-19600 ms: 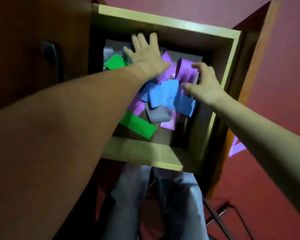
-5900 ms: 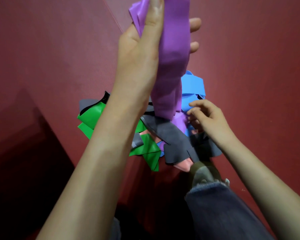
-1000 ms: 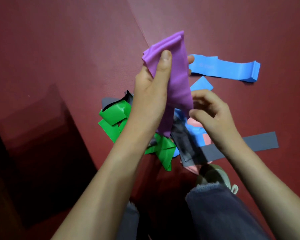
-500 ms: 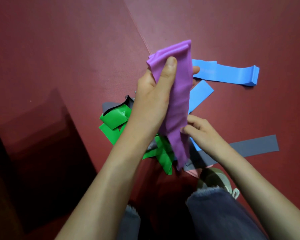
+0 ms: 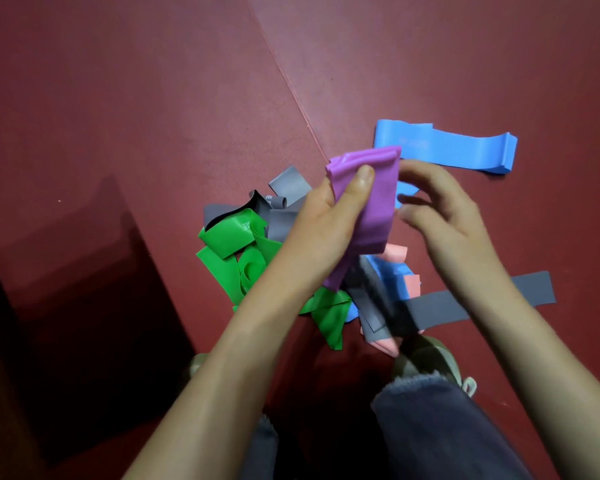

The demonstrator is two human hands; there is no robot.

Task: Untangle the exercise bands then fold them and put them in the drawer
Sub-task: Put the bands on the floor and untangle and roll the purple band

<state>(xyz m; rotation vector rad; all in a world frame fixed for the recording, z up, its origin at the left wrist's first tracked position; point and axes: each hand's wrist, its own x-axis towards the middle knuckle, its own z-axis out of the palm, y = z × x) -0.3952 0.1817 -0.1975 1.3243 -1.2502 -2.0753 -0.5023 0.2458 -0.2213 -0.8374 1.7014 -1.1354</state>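
My left hand (image 5: pixel 329 220) grips a folded purple band (image 5: pixel 374 206), thumb pressed on its upper part, above a tangled heap on the red floor. My right hand (image 5: pixel 440 216) is beside the band on the right, fingers loosely spread and blurred; whether they touch the band I cannot tell. The heap holds green bands (image 5: pixel 236 251), grey bands (image 5: pixel 284 216), a pink band (image 5: pixel 395 252) and blue pieces (image 5: pixel 385 271). A separate blue band (image 5: pixel 458 147) lies flat at the upper right. A long grey band (image 5: pixel 465 303) stretches to the right. The drawer is out of view.
Red floor mat (image 5: pixel 153 98) with a seam (image 5: pixel 291 88) running diagonally. A dark shadowed block (image 5: pixel 77 289) lies at the left. My shoe (image 5: pixel 430 358) and jeans leg (image 5: pixel 440 427) are just below the heap.
The purple band's hanging lower end has been folded up, so the band is shorter and bunched in my left hand. My right hand rose from the lower end to the band's right side.
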